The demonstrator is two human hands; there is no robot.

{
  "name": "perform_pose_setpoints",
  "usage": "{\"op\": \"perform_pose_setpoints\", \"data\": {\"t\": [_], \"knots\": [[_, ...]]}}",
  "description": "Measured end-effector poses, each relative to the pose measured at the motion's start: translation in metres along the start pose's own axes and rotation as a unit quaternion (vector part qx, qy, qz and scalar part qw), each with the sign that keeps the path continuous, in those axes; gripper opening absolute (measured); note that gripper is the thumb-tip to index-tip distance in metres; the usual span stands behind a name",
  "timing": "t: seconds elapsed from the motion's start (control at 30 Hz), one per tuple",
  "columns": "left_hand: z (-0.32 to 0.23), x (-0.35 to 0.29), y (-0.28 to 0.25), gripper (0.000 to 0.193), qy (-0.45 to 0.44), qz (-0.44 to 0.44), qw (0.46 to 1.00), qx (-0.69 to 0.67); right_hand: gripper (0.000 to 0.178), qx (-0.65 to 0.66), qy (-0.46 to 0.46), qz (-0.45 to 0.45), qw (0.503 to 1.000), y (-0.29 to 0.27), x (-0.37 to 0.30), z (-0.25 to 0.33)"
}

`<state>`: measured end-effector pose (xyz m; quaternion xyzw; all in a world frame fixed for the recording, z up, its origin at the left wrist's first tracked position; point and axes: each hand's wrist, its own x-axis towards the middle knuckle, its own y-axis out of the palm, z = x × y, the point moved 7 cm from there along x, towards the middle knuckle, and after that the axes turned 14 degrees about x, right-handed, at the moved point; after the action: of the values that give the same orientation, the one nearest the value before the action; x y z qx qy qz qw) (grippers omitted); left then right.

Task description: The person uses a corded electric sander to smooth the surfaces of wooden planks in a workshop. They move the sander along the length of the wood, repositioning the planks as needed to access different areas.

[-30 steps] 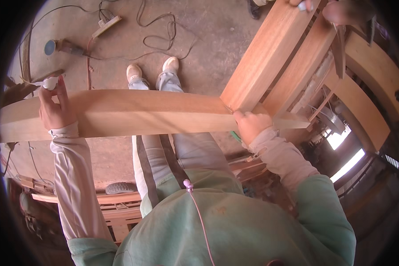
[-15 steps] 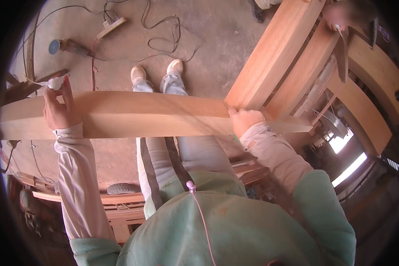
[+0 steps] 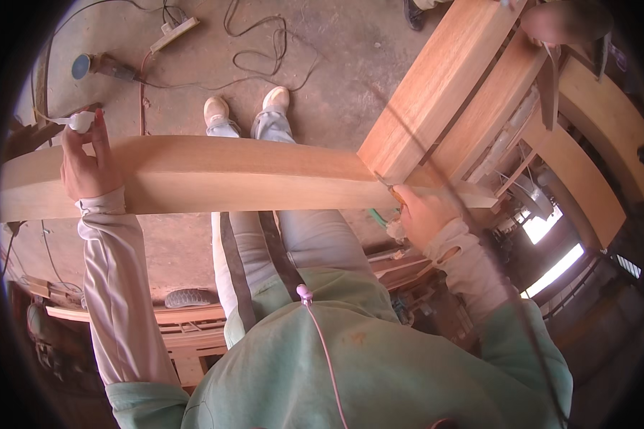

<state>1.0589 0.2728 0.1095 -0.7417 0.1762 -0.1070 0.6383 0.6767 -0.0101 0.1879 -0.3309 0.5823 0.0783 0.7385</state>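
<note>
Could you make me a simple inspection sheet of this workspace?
Surface: stained floor
Job's things: curved beam, with a second beam angled against it
Clutter: disc-headed power tool on the floor
Hands: left hand holds a small white item; right hand grips a thin tool near the beams' joint
Cables: black cable looped on the floor; power strip at upper left
Surroundings: curved wooden pieces at right; another person's shoe at top

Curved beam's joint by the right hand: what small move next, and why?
Probably ease the thin tool in the right hand slightly along the seam: its tip appears to be where the angled beam meets the curved beam.
</note>
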Motion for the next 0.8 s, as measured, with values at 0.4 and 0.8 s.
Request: {"op": "perform_pose_setpoints", "data": {"t": [0.4,0.8], "knots": [[-0.001,0.0,0.0,0.027,0.006,0.002,1.0,0.018,0.026,-0.086,0.101,0.098,0.986,0.017,0.039,0.017],[-0.002,0.0,0.0,0.025,-0.001,0.0,1.0,0.02,0.027,-0.118,0.088,0.104,0.984,0.02,0.036,0.01]]}}
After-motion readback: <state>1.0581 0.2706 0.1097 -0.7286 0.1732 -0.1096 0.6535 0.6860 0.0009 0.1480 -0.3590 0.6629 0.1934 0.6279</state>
